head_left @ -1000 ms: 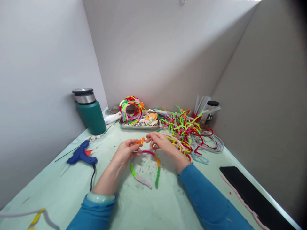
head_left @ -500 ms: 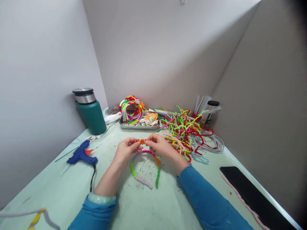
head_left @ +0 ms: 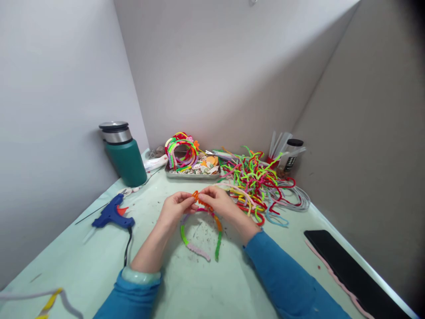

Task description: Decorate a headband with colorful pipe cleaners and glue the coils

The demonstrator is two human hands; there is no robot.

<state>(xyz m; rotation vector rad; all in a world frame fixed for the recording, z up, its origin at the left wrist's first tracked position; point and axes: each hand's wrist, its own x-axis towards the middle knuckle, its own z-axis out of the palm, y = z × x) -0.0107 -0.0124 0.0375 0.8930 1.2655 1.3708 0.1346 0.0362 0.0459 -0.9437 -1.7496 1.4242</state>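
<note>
Both sets of fingers (head_left: pixel 188 202) pinch narrowly: left hand (head_left: pixel 174 209) at nine o'clock, the fuzzy orange strip (head_left: pixel 195 195) they hold, coiled and looped, between, right hand (head_left: pixel 219 201) at three. Six o'clock of it, a lime, pale pink, magenta, orange and green arched band (head_left: pixel 219 224) lies on the surface (head_left: pixel 212 292).

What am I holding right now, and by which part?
A curled orange pipe cleaner: left grip and right grip pinch it beside its small loop; the exact contact spots are hidden.

The headband (head_left: pixel 198 251) lies centred before you
From it, you have the glue gun (head_left: pixel 113 215) at nine, bottle (head_left: pixel 126 161) at ten, tray (head_left: pixel 192 176) at twelve, pipe-cleaner heap (head_left: pixel 252 177) at one.
</note>
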